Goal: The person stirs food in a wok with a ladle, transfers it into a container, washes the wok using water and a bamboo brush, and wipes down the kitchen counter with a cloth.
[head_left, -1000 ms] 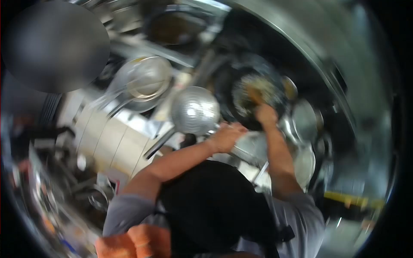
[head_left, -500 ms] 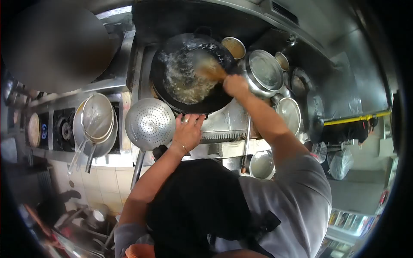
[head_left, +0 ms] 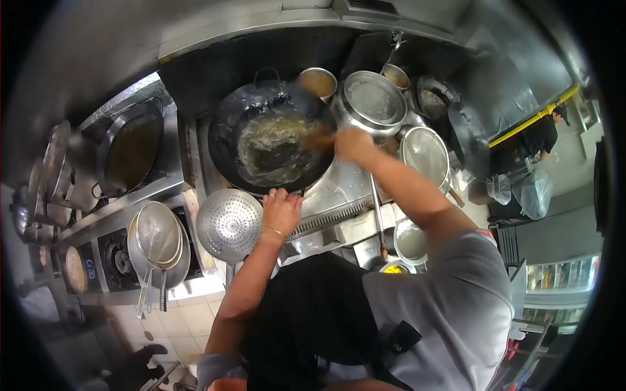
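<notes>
A large black wok (head_left: pixel 225 153) stands on the stove, with bubbling liquid (head_left: pixel 274 140) swirling inside it. My right hand (head_left: pixel 354 144) is closed round a brown brush-like tool (head_left: pixel 318 139), blurred by motion, at the wok's right side. At the wok's near rim rests my left hand (head_left: pixel 282 212); its fingertips touch the rim, or a handle there that they hide. Whether those fingers grip anything cannot be made out. Just left of that hand lies a perforated metal strainer (head_left: pixel 229 225).
Right of the wok are a small bowl (head_left: pixel 317 83), a lidded-looking metal pot (head_left: pixel 375 98) and a mesh strainer (head_left: pixel 424 156). Stacked strainers (head_left: pixel 158 234) sit on the left burner. A second wok (head_left: pixel 132 153) stands at the left. A person (head_left: pixel 540 138) is far right.
The view has turned and shifted, bringing the left wok into sight. My right hand has moved the brown tool toward the wok's right edge. My left hand stays at the near rim.
</notes>
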`<state>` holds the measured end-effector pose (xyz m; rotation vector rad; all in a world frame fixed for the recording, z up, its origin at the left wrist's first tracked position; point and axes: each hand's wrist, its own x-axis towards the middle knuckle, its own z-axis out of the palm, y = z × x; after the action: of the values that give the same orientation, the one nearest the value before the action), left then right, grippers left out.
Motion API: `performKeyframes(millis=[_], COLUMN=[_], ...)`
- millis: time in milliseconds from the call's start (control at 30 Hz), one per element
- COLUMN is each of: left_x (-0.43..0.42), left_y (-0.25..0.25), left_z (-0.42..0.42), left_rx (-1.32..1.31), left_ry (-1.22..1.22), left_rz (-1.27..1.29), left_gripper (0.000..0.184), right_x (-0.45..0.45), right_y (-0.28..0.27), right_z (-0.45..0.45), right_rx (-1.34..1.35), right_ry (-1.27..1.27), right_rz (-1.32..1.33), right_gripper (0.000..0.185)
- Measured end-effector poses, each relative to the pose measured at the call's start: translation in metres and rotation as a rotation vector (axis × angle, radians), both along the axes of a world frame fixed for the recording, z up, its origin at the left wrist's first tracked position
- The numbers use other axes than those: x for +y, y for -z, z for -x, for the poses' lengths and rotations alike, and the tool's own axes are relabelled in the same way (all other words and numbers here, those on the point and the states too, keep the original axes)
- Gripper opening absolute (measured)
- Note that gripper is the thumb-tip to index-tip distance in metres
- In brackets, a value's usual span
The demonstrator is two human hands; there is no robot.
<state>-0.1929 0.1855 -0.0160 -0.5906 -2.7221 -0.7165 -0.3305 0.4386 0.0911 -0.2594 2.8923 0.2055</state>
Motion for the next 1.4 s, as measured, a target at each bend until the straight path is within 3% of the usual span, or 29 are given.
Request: performKeyframes(millis=[100, 133, 233, 300, 367, 433, 533, 600, 700, 767, 833, 867, 967, 1000, 1067, 1167, 1233, 1333, 1400], left_x=[0.003, 0.007, -0.007, -0.009, -0.012, -0.009, -0.010, -0.016, -0.011, -0.010, -0.010, -0.004, 0.003, 0.007, 0.007, 0.014, 0.014, 0.018, 0.019], left_y=[-0.002, -0.004, -0.004, 0.005, 0.004, -0.003, 0.001, 0.003, 0.014, 0.013, 0.017, 0.007, 0.002, 0.003, 0.014, 0.015, 0.014, 0.002, -0.002], left_z=[-0.002, -0.002, -0.004, -0.004, -0.009, -0.012, -0.021, -0.031, -0.039, -0.038, -0.024, -0.023, 0.003, 0.012, 0.029, 0.024, 0.025, 0.028, 0.025], left_rx=[-0.016, -0.006, -0.008, -0.005, -0.027, -0.015, -0.001, -0.001, 0.035, 0.020, 0.139, 0.129, 0.064, 0.113, 0.090, 0.024, -0.007, -0.065, -0.138], left_ry=[0.003, -0.001, 0.044, 0.075, 0.095, 0.092, 0.125, 0.148, 0.152, 0.171, 0.215, 0.136, 0.123, 0.178, 0.248, 0.300, 0.275, 0.208, 0.174], left_rz=[0.001, -0.008, 0.039, -0.018, -0.003, -0.010, -0.032, -0.010, -0.088, -0.106, -0.089, -0.083, 0.119, 0.070, 0.026, 0.003, 0.015, 0.116, 0.266], left_gripper=[0.025, 0.025, 0.025, 0.031, 0.036, 0.043, 0.054, 0.058, 0.061, 0.059, 0.047, 0.028, 0.026, 0.034, 0.032, 0.032, 0.033, 0.039, 0.051], right_x=[-0.013, -0.026, -0.039, -0.011, -0.008, -0.076, -0.169, -0.181, -0.144, -0.089, -0.013, 0.014, 0.062, 0.064, 0.061, 0.058, 0.058, 0.046, 0.050], right_y=[0.006, 0.047, 0.053, 0.035, 0.057, 0.068, 0.094, 0.071, 0.043, 0.026, -0.005, -0.017, -0.061, -0.070, -0.062, 0.004, 0.029, 0.009, 0.034], right_z=[0.050, 0.055, 0.007, 0.028, 0.077, 0.100, 0.069, 0.014, -0.048, -0.068, -0.049, -0.044, -0.047, -0.066, -0.113, -0.157, -0.168, -0.186, -0.189], right_rx=[0.053, 0.092, -0.009, -0.001, 0.238, 0.077, -0.066, -0.045, -0.147, -0.107, -0.096, -0.132, 0.119, 0.241, 0.439, 0.437, 0.198, 0.313, 0.261], right_ry=[0.206, 0.201, -0.008, 0.137, 0.174, 0.398, 0.351, 0.238, 0.047, -0.219, -0.088, -0.046, 0.218, 0.245, 0.240, 0.245, 0.359, 0.372, 0.411], right_rz=[0.021, 0.004, 0.011, 0.032, 0.285, 0.388, 0.547, 0.552, 0.376, 0.120, 0.035, -0.010, 0.221, 0.332, 0.551, 0.620, 0.601, 0.707, 0.730], right_gripper=[0.033, 0.034, 0.033, 0.030, 0.031, 0.034, 0.042, 0.038, 0.030, 0.032, 0.033, 0.034, 0.036, 0.040, 0.052, 0.053, 0.053, 0.054, 0.055])
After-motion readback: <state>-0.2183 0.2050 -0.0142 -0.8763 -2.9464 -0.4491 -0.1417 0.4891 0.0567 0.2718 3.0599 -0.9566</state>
